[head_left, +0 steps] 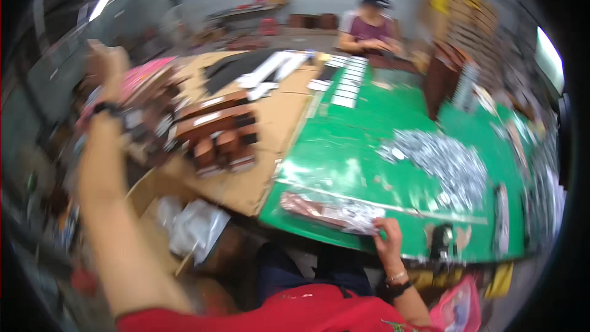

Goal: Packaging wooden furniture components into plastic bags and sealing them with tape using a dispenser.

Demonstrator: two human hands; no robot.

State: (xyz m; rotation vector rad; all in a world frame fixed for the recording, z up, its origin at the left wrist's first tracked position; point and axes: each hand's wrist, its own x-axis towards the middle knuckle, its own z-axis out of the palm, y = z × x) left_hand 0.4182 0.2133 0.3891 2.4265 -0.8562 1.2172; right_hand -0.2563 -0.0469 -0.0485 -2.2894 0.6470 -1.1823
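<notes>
My left arm stretches out to the far left, and my left hand (109, 69) is raised beside a heap of brown and pink pieces (147, 83). Motion smears its fingers, so their pose and anything in them cannot be made out. At the near edge of the green table, my right hand (388, 238) pinches the right end of a clear plastic bag (353, 216). Something brown (301, 205) shows inside the bag's left part. The bag lies flat on the green table top (326, 154).
Brown boxes (215, 124) are stacked on cardboard (283, 110) to the left. A pile of small silvery packets (445, 163) lies right of centre. An open carton (147, 190) with plastic bags (196, 227) stands below the table's left edge. A person (372, 27) sits across the table.
</notes>
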